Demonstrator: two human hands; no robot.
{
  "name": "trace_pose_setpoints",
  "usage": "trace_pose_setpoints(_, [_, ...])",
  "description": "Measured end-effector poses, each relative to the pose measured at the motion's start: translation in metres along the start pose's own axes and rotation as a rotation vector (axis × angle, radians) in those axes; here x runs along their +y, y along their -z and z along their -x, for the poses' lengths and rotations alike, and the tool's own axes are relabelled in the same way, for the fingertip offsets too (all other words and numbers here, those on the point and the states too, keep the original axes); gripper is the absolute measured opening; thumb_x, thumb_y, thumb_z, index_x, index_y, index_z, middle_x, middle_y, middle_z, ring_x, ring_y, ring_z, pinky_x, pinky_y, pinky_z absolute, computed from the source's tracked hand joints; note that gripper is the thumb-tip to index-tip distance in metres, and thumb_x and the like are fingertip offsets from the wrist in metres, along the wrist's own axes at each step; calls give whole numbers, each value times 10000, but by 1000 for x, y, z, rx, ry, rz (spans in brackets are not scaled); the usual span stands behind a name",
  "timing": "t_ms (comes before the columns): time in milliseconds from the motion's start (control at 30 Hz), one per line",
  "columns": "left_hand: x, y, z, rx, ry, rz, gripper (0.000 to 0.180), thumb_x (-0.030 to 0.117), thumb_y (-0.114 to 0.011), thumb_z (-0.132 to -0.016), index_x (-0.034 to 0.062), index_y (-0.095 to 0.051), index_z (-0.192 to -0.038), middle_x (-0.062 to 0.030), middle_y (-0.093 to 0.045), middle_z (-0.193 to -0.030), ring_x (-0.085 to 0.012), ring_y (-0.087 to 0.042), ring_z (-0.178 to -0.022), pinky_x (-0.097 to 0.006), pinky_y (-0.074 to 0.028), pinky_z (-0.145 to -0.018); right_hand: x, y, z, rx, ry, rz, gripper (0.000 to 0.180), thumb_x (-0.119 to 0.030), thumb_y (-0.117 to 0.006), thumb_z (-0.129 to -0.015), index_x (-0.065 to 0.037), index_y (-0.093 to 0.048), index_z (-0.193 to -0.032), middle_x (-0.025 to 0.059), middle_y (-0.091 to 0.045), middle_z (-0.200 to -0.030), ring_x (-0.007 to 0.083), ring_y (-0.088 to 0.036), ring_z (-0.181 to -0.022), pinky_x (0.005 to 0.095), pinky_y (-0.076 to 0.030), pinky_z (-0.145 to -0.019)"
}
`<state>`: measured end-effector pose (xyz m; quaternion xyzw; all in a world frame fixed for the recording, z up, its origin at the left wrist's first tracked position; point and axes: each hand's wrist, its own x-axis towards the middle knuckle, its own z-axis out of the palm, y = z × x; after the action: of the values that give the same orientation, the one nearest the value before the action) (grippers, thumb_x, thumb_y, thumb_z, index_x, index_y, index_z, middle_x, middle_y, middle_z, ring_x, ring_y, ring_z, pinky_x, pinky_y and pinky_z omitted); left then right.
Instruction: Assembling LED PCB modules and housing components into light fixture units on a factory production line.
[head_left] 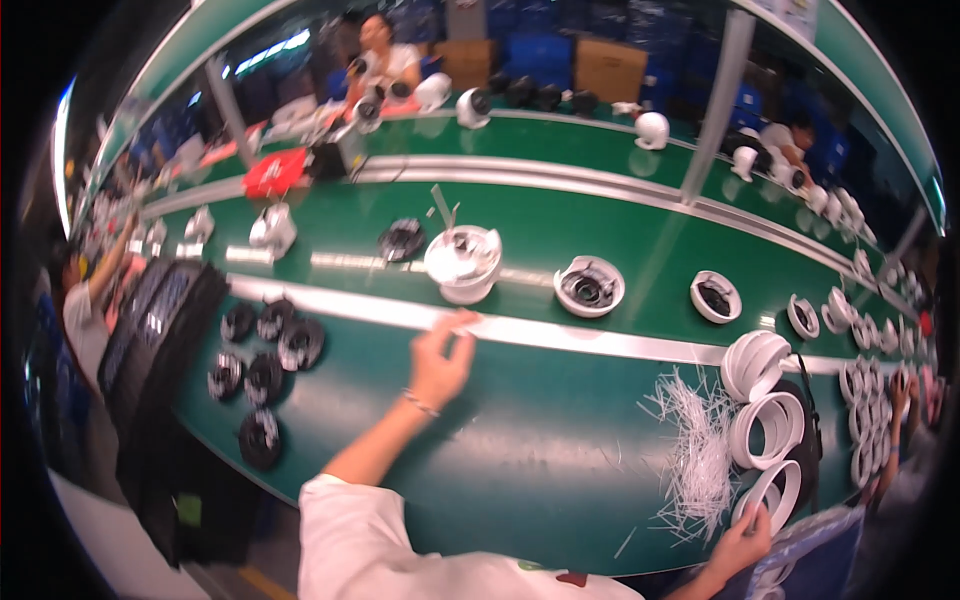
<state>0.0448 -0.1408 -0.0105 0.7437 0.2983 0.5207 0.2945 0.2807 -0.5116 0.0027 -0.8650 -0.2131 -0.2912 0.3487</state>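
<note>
My left hand (pixel 440 365) reaches over the near edge of the line, below a white round housing (pixel 465 268) with thin strips standing up from it. Its fingers are bent, with a gap between thumb and forefinger, and I see nothing held. At the lower right, my right hand (pixel 745 545) grips the rim of a white ring-shaped housing (pixel 783 497), partly hiding it. Two more white ring housings, a middle one (pixel 768 430) and a stacked one (pixel 752 365), stand just beyond. Beside them lies a loose pile of thin clear strips (pixel 697 455).
Several black round parts (pixel 263 380) sit at the left by a black crate (pixel 165 320). Along the green line (pixel 640 255) stand a black part (pixel 402 240) and white housings with dark insides (pixel 589 287). Co-workers (pixel 385 65) sit across and at both sides.
</note>
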Motion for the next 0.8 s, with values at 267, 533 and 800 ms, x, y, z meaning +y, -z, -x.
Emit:
trace_pose_setpoints(267, [-23,205,119,242,700,-1424,528,274,-574,-729,47,-406,-1175,-126,-285,-1324,-296,-211,-1246,-595,-156,-940,-102,-33,34,-372,560,-579,128,-78,-573,-748,50,-567,-761,152,-589,-773,327,-566,-741,420,-445,-750])
trace_pose_setpoints(533, [19,183,151,-26,705,-1164,296,223,-574,-734,54,-552,-976,-108,-564,-1014,-251,-531,-936,-454,-341,-837,-143,-50,59,-1054,945,-800,166,8,-624,-612,-5,-587,-773,73,-605,-826,235,-571,-708,363,-444,-725])
trace_pose_setpoints(800, [45,149,116,-159,500,-1025,301,258,-622,-694,40,-590,-900,-106,-586,-986,-250,-558,-863,-398,-339,-793,-167,-33,37,-1332,1101,-709,362,-91,-666,-612,-5,-556,-946,98,-541,-1029,257,-519,-922,392,-398,-868])
